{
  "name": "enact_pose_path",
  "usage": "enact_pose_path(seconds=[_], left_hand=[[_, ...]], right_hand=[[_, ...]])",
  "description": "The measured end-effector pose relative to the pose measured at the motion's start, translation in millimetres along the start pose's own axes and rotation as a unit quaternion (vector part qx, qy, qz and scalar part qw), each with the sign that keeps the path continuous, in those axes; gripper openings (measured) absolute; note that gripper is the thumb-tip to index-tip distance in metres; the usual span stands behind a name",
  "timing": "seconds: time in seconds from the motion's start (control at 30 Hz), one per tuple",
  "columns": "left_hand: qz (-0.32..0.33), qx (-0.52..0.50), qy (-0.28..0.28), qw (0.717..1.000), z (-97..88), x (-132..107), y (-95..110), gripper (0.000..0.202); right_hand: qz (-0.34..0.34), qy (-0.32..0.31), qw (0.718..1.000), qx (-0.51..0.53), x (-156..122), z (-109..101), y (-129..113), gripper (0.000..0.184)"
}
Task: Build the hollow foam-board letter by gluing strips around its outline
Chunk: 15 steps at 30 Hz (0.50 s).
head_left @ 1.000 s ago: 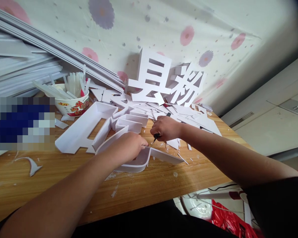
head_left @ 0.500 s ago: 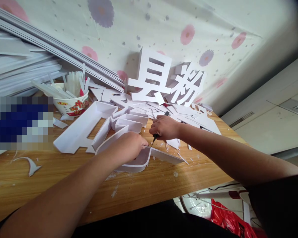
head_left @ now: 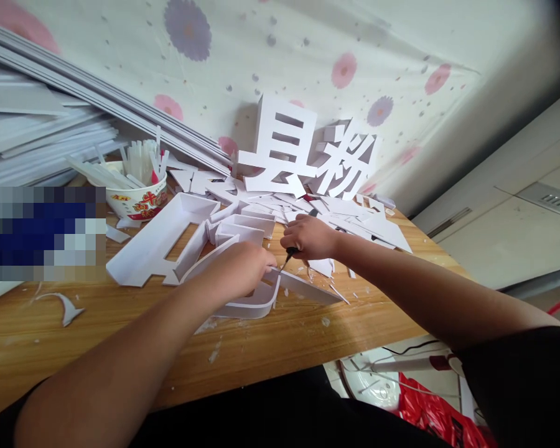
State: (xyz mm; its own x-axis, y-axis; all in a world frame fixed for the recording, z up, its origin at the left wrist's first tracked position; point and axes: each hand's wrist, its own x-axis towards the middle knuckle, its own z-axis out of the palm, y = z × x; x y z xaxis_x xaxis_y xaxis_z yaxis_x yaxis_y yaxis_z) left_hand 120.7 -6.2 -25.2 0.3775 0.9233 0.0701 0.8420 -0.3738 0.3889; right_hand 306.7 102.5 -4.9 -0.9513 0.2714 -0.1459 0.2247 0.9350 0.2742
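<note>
A large white foam-board character (head_left: 168, 242) with raised side walls lies flat on the wooden table (head_left: 280, 336). My left hand (head_left: 238, 269) is closed over its curved wall strip (head_left: 256, 306) and presses it down. My right hand (head_left: 308, 236) is shut on a black-handled craft knife (head_left: 290, 252), whose tip points down-left at the strip's edge right beside my left fingers. A flat white offcut (head_left: 308, 287) sticks out from under the strip to the right.
Two finished white characters (head_left: 308, 155) lean on the flowered wall cloth, with loose white scraps (head_left: 354, 218) heaped before them. A printed bowl (head_left: 137, 198) of plastic sticks stands at the left, under stacked white sheets (head_left: 42, 130). A curved scrap (head_left: 68, 306) lies near the left. The table edge drops off at right.
Both hands stay at the strip. The knife tip has edged slightly closer to my left fingers. The camera has shifted a little.
</note>
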Motion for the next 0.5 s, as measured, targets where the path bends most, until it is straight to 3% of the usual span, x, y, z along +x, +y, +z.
enact_pose_path(seconds=[0.2,0.33,0.4,0.5], left_hand=[[0.035,0.06,0.062,0.996,-20.7,-1,44,0.023],[0.079,0.074,0.055,0.993,-6.6,-2,69,0.02],[0.087,0.073,0.04,0.993,6.8,0,77,0.02],[0.049,0.042,0.063,0.996,27.4,3,85,0.016]], right_hand=[[0.002,0.117,0.992,-0.036,-48,-37,7,0.021],[-0.006,0.159,0.987,0.005,-92,-55,5,0.027],[0.042,0.185,0.981,0.039,-113,-61,2,0.028],[0.207,0.169,0.962,0.061,-139,-66,-9,0.022]])
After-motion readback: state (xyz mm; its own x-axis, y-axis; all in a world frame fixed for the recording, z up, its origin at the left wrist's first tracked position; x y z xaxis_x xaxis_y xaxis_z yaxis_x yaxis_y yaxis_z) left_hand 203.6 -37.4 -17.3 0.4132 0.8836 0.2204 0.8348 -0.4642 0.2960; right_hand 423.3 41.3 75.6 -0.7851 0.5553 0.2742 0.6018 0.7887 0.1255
